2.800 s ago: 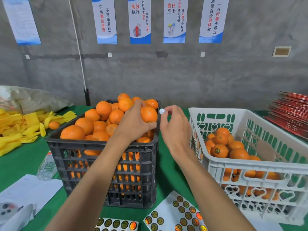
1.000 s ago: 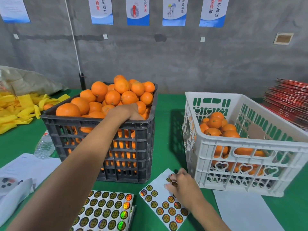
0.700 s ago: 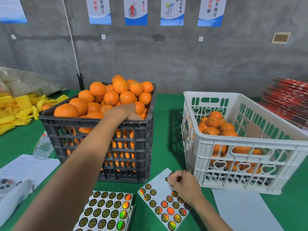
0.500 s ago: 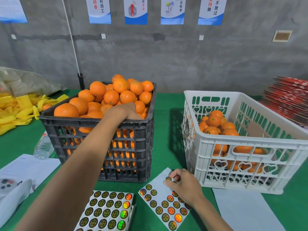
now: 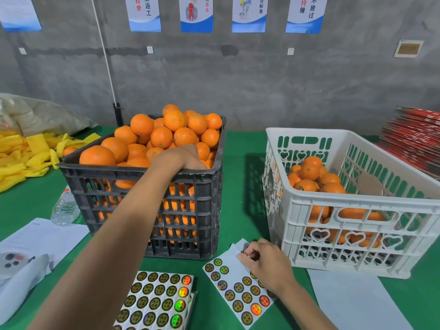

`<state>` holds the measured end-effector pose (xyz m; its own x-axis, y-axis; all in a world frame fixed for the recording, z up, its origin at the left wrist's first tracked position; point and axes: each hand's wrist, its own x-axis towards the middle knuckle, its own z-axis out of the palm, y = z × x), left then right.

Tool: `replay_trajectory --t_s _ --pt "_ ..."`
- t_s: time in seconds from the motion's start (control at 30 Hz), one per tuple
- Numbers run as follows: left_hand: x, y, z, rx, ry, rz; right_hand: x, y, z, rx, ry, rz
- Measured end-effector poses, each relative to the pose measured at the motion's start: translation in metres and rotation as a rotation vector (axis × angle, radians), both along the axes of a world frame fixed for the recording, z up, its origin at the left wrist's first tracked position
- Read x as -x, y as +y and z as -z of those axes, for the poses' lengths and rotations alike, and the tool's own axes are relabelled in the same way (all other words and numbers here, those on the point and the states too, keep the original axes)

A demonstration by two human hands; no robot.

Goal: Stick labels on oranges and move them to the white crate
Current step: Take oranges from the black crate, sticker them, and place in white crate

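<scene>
A black crate (image 5: 190,177) heaped with oranges (image 5: 162,136) stands left of centre. My left hand (image 5: 183,157) reaches over its near rim, fingers curled down among the oranges; what they hold is hidden. The white crate (image 5: 357,206) on the right holds several labelled oranges (image 5: 309,172). In front of it lies a label sheet (image 5: 235,284) with round holographic stickers. My right hand (image 5: 264,260) rests on the sheet's far corner, fingertips pinching a label (image 5: 242,252) at the sheet's edge.
A second, fuller label sheet (image 5: 157,298) lies near the front edge. White papers (image 5: 40,236) and a plastic bottle (image 5: 65,209) lie at the left, yellow material (image 5: 26,153) behind them. Red stacked sheets (image 5: 419,134) sit at the far right. A blank backing paper (image 5: 357,301) lies below the white crate.
My right hand came down from the orange to the label sheet and picks at its far corner. My left hand lowered into the black crate and stays there.
</scene>
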<state>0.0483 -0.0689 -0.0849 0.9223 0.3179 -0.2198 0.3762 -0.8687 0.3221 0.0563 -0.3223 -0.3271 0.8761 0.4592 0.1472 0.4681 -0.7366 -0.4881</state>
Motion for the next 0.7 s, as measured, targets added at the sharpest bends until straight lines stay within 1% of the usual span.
replay_trajectory --t_s 0.17,0.3,0.37,0.5,0.63,0.7 --pt "0.002 -0.002 -0.001 0.003 -0.024 -0.021 -0.001 -0.001 -0.003 -0.085 0.178 0.035" --pt "0.000 -0.001 0.001 0.002 -0.102 -0.031 -0.005 -0.003 -0.004 -0.175 0.345 0.047" --pt "-0.003 0.003 0.003 -0.013 -0.136 -0.036 -0.006 -0.002 -0.005 -0.193 0.382 0.055" --pt "-0.005 0.005 0.005 -0.020 -0.148 -0.021 -0.006 0.001 -0.003 -0.178 0.338 0.091" --pt "-0.006 0.006 0.006 -0.020 -0.163 -0.012 -0.001 0.004 0.000 -0.068 0.133 0.097" --pt "-0.007 0.006 0.006 -0.017 -0.167 -0.012 0.002 0.005 0.000 -0.044 0.091 0.071"
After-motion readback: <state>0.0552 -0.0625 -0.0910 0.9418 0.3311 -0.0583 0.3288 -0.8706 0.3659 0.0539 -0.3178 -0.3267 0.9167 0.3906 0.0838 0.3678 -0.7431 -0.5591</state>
